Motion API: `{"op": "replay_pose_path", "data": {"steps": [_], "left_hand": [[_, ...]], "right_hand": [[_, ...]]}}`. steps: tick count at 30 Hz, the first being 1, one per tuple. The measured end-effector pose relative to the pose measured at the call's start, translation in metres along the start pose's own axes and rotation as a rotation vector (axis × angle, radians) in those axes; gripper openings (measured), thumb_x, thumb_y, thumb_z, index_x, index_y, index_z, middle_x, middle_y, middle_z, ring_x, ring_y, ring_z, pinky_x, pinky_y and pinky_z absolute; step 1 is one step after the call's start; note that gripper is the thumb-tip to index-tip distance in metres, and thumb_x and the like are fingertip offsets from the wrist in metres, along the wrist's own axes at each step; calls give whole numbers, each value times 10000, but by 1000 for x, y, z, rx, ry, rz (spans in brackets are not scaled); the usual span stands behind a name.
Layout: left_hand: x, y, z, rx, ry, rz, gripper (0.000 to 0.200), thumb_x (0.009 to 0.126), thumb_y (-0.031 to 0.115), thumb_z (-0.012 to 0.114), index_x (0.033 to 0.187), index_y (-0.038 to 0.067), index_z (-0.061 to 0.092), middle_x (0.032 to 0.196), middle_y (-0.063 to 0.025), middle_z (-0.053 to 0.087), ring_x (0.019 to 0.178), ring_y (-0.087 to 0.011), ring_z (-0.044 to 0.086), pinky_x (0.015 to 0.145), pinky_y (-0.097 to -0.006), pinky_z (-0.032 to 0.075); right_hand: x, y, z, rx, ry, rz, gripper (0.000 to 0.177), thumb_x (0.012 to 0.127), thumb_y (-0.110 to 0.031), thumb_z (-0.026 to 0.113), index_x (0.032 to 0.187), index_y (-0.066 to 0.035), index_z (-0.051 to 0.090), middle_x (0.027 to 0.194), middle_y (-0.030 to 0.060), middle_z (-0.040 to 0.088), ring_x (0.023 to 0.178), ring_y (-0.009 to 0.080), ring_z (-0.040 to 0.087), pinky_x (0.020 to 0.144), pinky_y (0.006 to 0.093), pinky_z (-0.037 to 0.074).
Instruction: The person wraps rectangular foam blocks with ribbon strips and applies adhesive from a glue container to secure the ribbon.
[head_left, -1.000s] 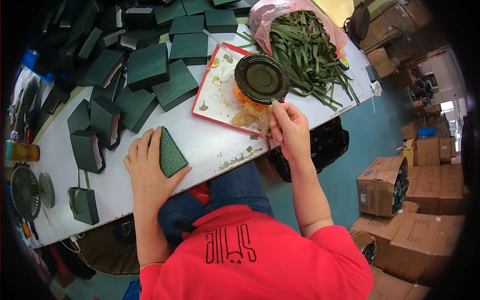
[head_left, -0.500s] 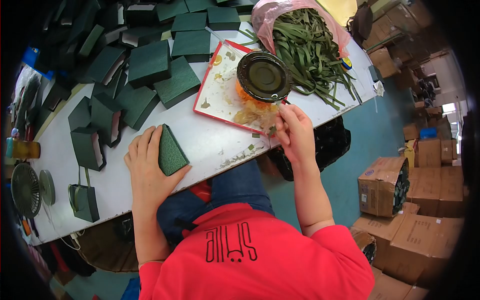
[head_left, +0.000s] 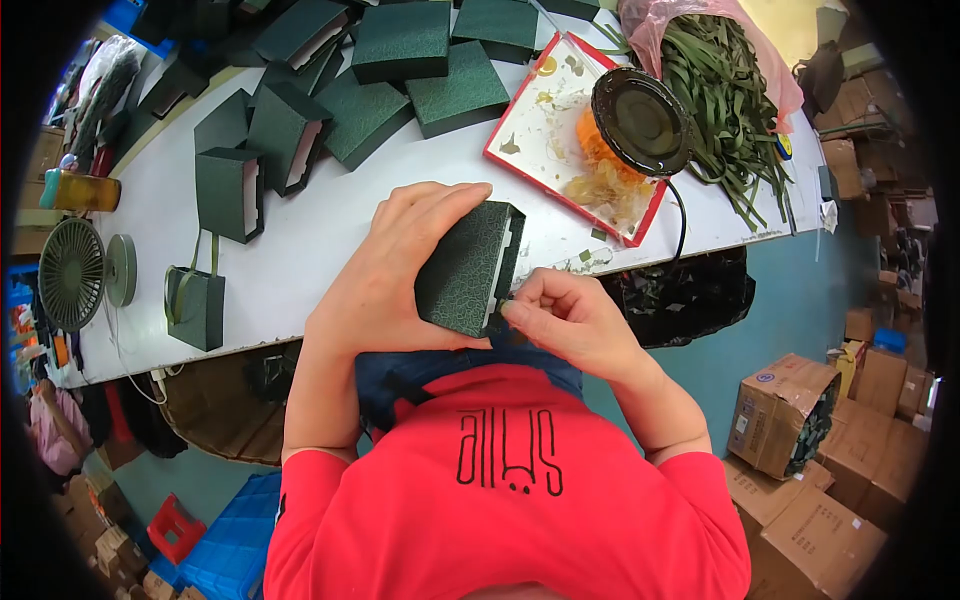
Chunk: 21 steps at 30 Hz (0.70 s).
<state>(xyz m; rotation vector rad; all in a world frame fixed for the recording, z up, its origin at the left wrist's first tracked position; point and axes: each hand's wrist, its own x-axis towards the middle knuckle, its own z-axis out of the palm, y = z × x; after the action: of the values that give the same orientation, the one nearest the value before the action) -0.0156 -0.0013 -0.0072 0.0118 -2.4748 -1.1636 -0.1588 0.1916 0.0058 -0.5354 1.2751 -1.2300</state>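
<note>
The left hand [head_left: 400,270] is gripping the dark green bumpy cardboard box [head_left: 462,278], now lifted off the white worktop [head_left: 320,225] toward the body, while the right hand [head_left: 568,322], back from the red-edged white tray [head_left: 530,125] beyond it, is pinching the box's open edge.

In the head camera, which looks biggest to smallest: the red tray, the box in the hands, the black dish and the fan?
1. red tray
2. box: it is nearest the camera, so its lead over the dish is unsure
3. black dish
4. fan
</note>
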Motion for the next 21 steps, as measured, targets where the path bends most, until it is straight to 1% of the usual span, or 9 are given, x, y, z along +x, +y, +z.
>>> {"op": "replay_pose_path", "data": {"steps": [2,4,7,16,20,21], "left_hand": [[-1,-3,3,8,13,30,1139,461,310,973,1434,35,450,1403,-140,533,1267,-364,476,1068,-444,386],[-1,-1,3,3,2,23,1143,459,304,974,1436,34,446,1405,-140,533,1265,-364,478,1065,-442,390],[-1,0,2,-3,-8,10,1144,458,292,974,1438,33,442,1411,-141,532,1263,-362,480,1061,-438,396],[-3,5,1,1,-38,0,1103,479,279,964,1428,35,457,1395,-127,555,1245,-355,490,1049,-437,403],[-2,6,0,50,-54,19,1038,502,270,952,1402,38,489,1386,-118,566,1237,-352,502,1046,-438,394],[-2,7,1,72,-50,25,1013,510,260,938,1397,53,496,1379,-109,567,1237,-349,499,1034,-439,389]], "right_hand": [[2,1,1,-59,9,21,193,977,-175,672,872,-27,605,725,-74,566,651,-14,459,572,175,358],[2,3,1,-109,16,38,207,971,-187,682,860,-32,600,704,-85,541,638,-16,437,553,180,335],[3,6,1,-104,12,41,221,965,-195,690,845,-38,593,690,-89,519,620,-17,408,533,188,306],[6,7,1,-193,-6,57,306,954,-207,679,728,-35,565,636,-78,495,595,-1,392,517,215,311],[8,13,-2,-240,-11,61,323,954,-206,669,714,-22,556,624,-50,521,591,13,438,521,221,348],[8,15,0,-244,0,58,325,953,-204,667,712,-18,554,623,-41,530,593,16,454,523,222,361]]}}
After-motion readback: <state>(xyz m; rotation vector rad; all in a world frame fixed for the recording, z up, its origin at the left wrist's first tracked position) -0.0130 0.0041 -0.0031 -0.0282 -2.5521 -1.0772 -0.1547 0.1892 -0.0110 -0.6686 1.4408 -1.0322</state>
